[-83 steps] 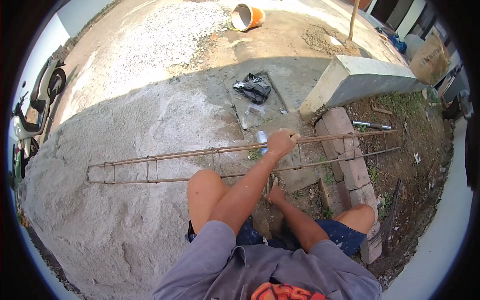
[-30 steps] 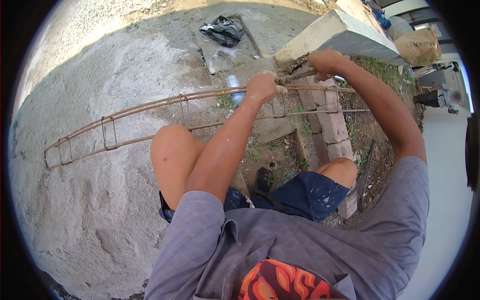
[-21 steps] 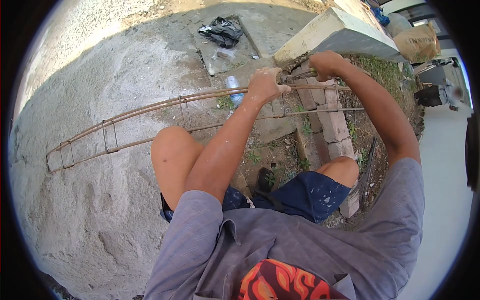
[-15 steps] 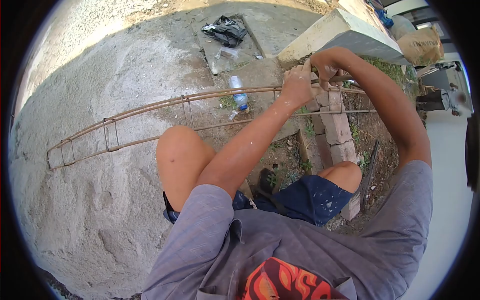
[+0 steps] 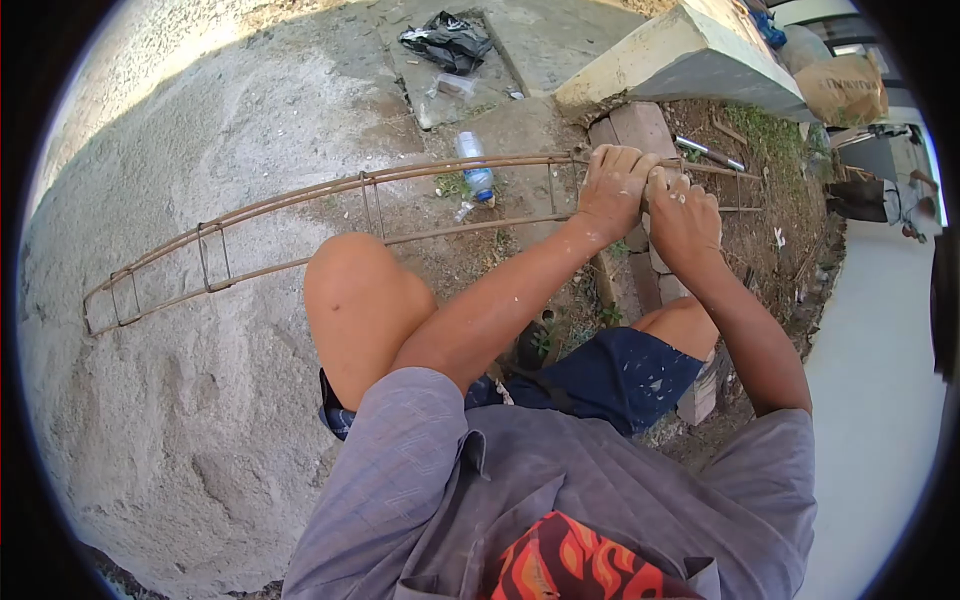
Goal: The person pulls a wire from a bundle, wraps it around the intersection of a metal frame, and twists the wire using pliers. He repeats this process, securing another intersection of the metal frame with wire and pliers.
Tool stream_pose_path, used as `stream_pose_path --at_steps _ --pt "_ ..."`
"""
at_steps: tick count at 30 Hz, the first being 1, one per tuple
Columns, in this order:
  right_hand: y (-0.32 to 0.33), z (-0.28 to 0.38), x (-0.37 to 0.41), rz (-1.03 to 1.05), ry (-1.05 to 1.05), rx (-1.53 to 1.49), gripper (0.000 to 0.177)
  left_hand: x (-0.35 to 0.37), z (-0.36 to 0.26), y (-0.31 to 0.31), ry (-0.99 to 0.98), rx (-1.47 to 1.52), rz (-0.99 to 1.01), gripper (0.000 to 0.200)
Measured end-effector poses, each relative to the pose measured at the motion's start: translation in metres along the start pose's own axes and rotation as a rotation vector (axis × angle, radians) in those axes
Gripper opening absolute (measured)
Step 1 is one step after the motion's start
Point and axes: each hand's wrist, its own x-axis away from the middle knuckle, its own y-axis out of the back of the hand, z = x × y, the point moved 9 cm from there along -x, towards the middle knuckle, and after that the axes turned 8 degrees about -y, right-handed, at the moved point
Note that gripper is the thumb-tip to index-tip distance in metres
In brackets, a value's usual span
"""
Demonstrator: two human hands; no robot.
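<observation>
A long, narrow rebar cage (image 5: 300, 205) of rusty bars joined by wire-like rectangular stirrups stretches across the view. My left hand (image 5: 612, 190) has its fingers curled over the cage's upper bars, right of the middle. Right beside it, nearly touching, my right hand (image 5: 685, 215) is closed with bent fingers at the same stretch of cage. Pale dust coats the knuckles of both hands. What lies under the palms is hidden. Just behind the hands is a thin silver-and-black rod (image 5: 712, 153).
Grey sand (image 5: 200, 400) is heaped at the left under the cage's far end. A plastic bottle (image 5: 475, 168) lies behind the bars, and a black plastic bag (image 5: 448, 42) lies farther back. Bricks (image 5: 640, 130) run beneath the hands. Another person (image 5: 885, 202) is at far right.
My right hand has come down and turned over, its elbow lower and closer in. My left hand has shifted slightly right and down. The silver-and-black rod now shows clearly.
</observation>
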Motion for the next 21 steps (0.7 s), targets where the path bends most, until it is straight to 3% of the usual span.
stream_pose_path --at_steps 7,11,14,17,19,20,21 --pt "-0.003 -0.009 -0.001 0.043 -0.056 -0.058 0.026 0.006 -0.010 -0.004 -0.027 0.000 -0.074 0.040" --pt "-0.001 -0.024 -0.052 0.454 0.133 -0.104 0.031 -0.014 0.002 0.000 0.062 0.003 -0.104 0.036" --pt "-0.020 -0.026 -0.081 0.923 0.215 -0.181 0.027 -0.034 0.033 -0.022 0.324 0.048 0.196 0.025" --pt "0.035 0.001 -0.096 0.025 0.538 0.116 0.020 -0.055 0.060 -0.013 0.457 0.042 0.273 0.019" --pt "0.073 0.017 -0.081 -0.453 0.662 0.138 0.014 -0.068 0.074 -0.015 0.410 0.276 0.430 0.024" --pt "0.077 0.017 -0.077 -0.554 0.693 0.130 0.013 -0.073 0.080 -0.019 0.373 0.392 0.510 0.026" --pt "0.081 0.016 -0.071 -0.658 0.719 0.124 0.012 -0.072 0.081 -0.024 0.322 0.627 0.468 0.028"
